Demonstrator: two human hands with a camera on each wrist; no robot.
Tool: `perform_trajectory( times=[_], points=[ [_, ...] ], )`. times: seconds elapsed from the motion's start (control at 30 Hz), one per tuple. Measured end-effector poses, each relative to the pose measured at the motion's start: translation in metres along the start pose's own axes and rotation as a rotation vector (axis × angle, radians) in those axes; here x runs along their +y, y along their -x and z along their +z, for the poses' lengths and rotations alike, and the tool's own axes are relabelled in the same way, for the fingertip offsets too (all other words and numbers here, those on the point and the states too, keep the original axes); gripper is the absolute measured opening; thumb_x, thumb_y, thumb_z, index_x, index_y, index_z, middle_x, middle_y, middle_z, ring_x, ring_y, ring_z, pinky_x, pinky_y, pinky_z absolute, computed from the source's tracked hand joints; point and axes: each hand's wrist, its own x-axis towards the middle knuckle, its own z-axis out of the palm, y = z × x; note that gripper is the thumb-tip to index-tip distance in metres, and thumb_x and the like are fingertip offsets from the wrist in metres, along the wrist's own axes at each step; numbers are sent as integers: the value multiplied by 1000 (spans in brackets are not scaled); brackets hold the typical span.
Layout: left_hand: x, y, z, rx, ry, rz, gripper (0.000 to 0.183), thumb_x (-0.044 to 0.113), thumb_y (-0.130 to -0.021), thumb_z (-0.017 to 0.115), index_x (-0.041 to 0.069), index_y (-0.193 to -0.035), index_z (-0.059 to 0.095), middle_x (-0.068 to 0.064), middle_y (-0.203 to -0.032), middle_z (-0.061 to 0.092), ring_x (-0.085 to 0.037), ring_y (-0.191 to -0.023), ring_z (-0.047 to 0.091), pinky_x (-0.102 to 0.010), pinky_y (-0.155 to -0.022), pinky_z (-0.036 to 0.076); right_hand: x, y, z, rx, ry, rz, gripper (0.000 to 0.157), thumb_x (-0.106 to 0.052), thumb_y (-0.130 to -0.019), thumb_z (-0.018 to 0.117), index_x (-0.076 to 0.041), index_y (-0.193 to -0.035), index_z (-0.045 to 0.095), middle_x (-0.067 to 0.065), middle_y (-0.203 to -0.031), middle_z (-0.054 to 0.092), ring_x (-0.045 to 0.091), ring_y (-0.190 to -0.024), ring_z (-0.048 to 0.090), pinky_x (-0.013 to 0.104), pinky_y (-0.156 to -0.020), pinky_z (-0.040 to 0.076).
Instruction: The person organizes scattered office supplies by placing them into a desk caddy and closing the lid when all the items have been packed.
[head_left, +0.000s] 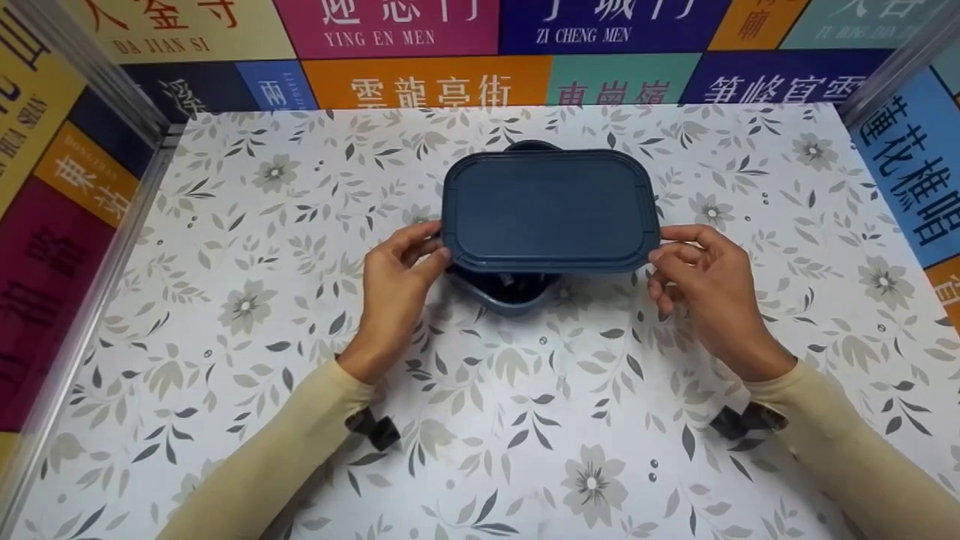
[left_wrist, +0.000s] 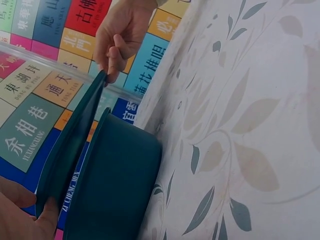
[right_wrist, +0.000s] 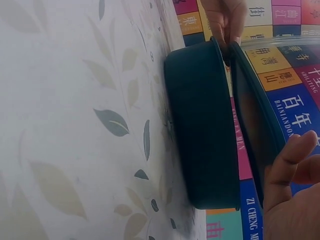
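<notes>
A dark blue rectangular lid (head_left: 551, 210) with rounded corners is held level between both hands above a box of the same colour (head_left: 512, 306). My left hand (head_left: 397, 281) pinches the lid's left edge between thumb and fingers. At the opposite short edge, my right hand (head_left: 709, 292) pinches it the same way. The box stands on the table, turned at an angle to the lid, so only its near corner and a bit of its far end show. Dark contents partly appear inside the near corner. Both wrist views show a gap between lid and box (left_wrist: 120, 180).
A white tablecloth (head_left: 300, 420) with grey flowers and leaves covers the table. Colourful panels with Chinese lettering (head_left: 427, 82) rise behind it and along both sides. A metal rail (head_left: 82, 307) runs by the left edge.
</notes>
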Motion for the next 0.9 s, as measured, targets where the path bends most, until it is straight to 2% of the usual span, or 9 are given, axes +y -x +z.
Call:
perform_trajectory(
  times=[0.27, 0.6, 0.9],
  points=[
    [3, -3, -1, -5, 21, -23, 44, -13, -96, 69, -10, -140, 68, -22, -134, 73, -26, -119, 74, -31, -97, 62, -6, -2, 2, 2, -7, -38, 32, 10, -101, 69, 7, -132, 60, 10, -87, 74, 18, -55, 63, 26, -46, 51],
    [4, -13, -3, -46, 18, -62, 41, -8, -97, 70, -9, -138, 70, -24, -118, 79, -18, -105, 78, -28, -91, 62, -15, -4, 8, 36, -70, -88, 33, 19, -97, 65, 6, -127, 63, 11, -80, 73, 17, -51, 59, 22, -44, 47],
    [3, -15, -2, -53, 8, -55, 42, -8, -97, 70, -10, -139, 68, -24, -122, 78, -19, -108, 78, -28, -94, 62, -18, -5, 10, 50, -87, -119, 34, 21, -96, 63, 7, -127, 64, 13, -81, 74, 17, -51, 59, 21, -43, 45]
  ],
)
